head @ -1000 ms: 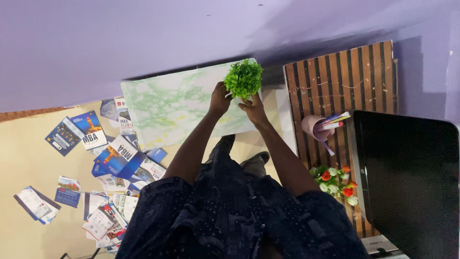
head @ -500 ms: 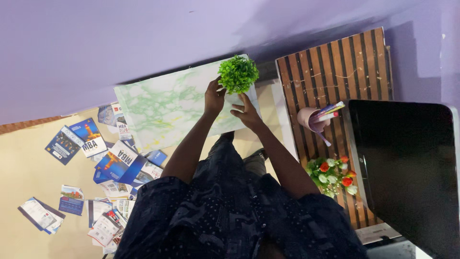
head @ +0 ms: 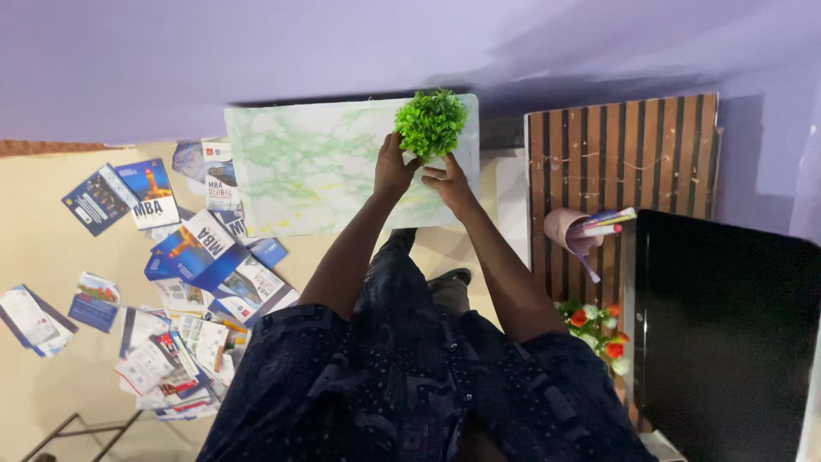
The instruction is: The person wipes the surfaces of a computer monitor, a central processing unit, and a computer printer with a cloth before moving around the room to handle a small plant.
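A small bushy green plant (head: 430, 123) stands at the far right corner of a white-and-green marbled table (head: 308, 171). My left hand (head: 392, 169) grips its base from the left. My right hand (head: 446, 181) holds the same base from the right, fingers curled against it. The pot under the leaves is hidden by both hands. My arms reach forward over my dark dotted shirt.
Many blue and white leaflets (head: 184, 257) lie scattered on the beige floor to the left. On the right, a striped wooden desk (head: 620, 154) carries a pink cup of pens (head: 571, 229), a bunch of red and white flowers (head: 599, 329) and a black monitor (head: 727, 334).
The view has swung a little; the plant stays gripped in both hands at the table's far right corner, now nearer the lilac wall.
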